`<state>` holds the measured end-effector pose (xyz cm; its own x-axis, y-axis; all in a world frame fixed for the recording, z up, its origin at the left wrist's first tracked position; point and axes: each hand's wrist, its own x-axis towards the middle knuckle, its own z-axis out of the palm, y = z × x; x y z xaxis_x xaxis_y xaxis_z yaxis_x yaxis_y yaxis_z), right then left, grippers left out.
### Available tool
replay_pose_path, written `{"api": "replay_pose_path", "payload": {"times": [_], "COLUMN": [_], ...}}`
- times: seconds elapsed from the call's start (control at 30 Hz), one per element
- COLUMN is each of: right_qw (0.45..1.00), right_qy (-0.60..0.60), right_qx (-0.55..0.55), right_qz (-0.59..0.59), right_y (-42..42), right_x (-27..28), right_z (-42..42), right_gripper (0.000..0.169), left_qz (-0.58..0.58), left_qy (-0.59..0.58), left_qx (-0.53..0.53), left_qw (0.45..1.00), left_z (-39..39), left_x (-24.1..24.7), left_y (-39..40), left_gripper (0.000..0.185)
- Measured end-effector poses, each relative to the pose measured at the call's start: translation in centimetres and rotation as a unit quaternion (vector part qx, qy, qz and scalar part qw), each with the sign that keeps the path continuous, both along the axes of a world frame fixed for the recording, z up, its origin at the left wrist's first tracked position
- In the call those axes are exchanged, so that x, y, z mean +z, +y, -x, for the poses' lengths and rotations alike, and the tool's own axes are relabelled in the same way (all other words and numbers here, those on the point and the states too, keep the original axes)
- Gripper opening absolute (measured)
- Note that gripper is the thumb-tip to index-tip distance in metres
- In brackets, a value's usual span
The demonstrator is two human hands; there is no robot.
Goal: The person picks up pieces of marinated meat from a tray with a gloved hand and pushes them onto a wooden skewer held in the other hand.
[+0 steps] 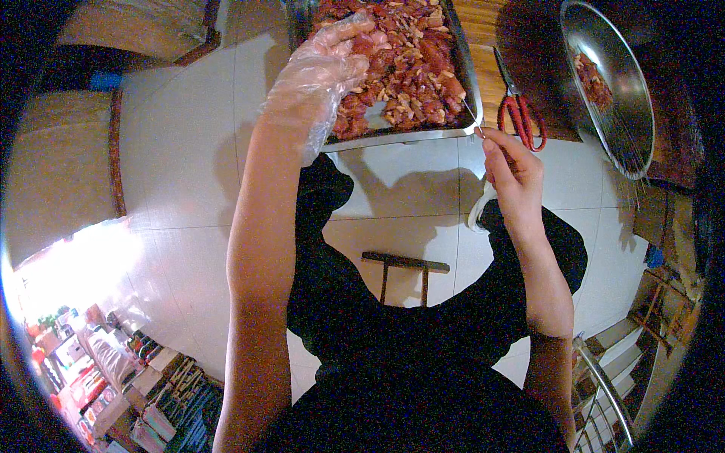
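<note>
A metal tray [408, 139] filled with raw, marinated meat chunks [419, 73] lies at the top of the view, on a wooden table. My left hand [334, 56], in a clear plastic glove, reaches over the tray's left side and touches the meat. Whether its fingers hold a piece cannot be made out. Between the bare thumb and fingers of my right hand [512, 161] is a thin metal skewer [473, 112]. Its far end meets a meat chunk [451, 86] near the tray's right wall.
Red-handled scissors [516, 107] rest on the table [481, 31] right of the tray. Farther right, a tilted steel bowl [628, 102] contains some meat and several thin skewers [623, 150] that stick out past its rim. A small stool [405, 262] shows between my legs. Cluttered goods [107, 362] stand at lower left.
</note>
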<state>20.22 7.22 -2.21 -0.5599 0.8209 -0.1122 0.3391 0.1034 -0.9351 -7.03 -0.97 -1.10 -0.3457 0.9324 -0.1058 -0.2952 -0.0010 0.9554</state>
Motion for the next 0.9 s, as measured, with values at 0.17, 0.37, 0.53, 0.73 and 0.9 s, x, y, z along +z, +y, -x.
{"api": "replay_pose_path", "payload": {"times": [0.17,0.37,0.53,0.73,0.9], "right_qw": [1.0,1.0,1.0,0.998,0.997], "right_qy": [0.012,0.005,-0.007,-0.025,-0.033], "right_qx": [-0.001,-0.001,0.016,0.064,0.074], "right_qz": [-0.005,-0.021,-0.004,-0.01,-0.02], "right_y": [-0.2,-0.1,-0.2,-0.9,-1.2], "right_x": [-0.1,0.0,0.6,1.2,1.3], "right_z": [0.2,0.0,0.1,-0.5,-0.3], "right_gripper": [0.018,0.018,0.02,0.019,0.018], "left_qz": [0.029,0.034,-0.016,-0.093,-0.049], "left_qy": [0.09,0.408,0.104,-0.119,-0.03], "left_qx": [0.107,0.155,0.149,0.106,0.118], "left_qw": [0.99,0.899,0.983,0.983,0.991], "left_z": [-0.8,-0.7,-0.9,-0.6,-0.4], "left_x": [-0.3,-0.8,0.5,0.3,0.1], "left_y": [0.7,1.4,0.8,0.5,1.0], "left_gripper": [0.03,0.019,0.024,0.029,0.028]}}
